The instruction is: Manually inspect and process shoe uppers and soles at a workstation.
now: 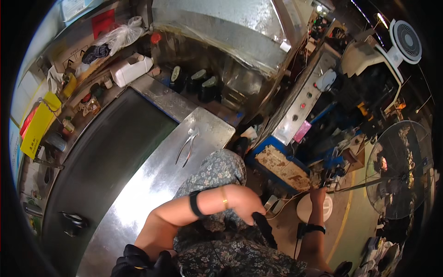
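Running along the left is a dark belt [110, 134], with a shiny metal surface [154, 175] to its right. A round wire-guarded fan [392, 171] stands at the right, and left of it is a white round-topped container [304, 211]. Pliers [192, 135] lie on the surface, handles spread. The right hand [317, 195] is over the container; I cannot tell its fingers' opening or hold. The left hand's [247, 203] fingers bend down against a slim black item [265, 231], their grip unclear.

One pair of pliers [191, 137], two fans [407, 41], two black armbands [195, 205], one jug [131, 70]
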